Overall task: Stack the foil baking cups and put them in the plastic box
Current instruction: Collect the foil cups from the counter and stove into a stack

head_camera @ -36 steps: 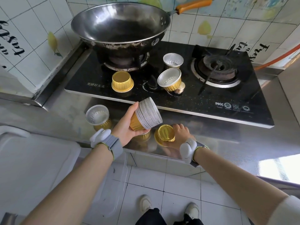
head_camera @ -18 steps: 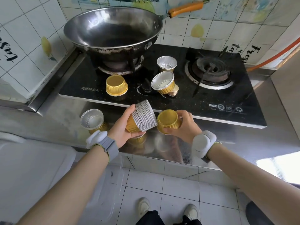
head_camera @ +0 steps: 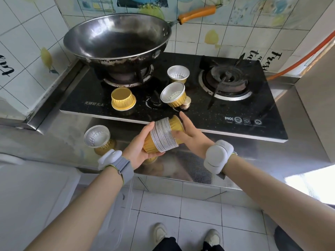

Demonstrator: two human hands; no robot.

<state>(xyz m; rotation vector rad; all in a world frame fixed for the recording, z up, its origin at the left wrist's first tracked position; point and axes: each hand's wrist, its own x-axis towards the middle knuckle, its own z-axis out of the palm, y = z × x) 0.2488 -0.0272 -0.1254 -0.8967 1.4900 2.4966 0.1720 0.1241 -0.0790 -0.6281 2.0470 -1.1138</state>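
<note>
Stack (head_camera: 163, 136) looked light and crushable, best held at rims; left hand (head_camera: 139, 147) gripped it, right hand (head_camera: 192, 138) pressed it open-fingered.

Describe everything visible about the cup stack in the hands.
The stack is many nested foil cups, gold outside, their silver rims forming a tight ribbed band. It lies tilted on its side in the air above the steel counter. The left hand grips its lower end; the right hand presses the upper end with straight fingers.
</note>
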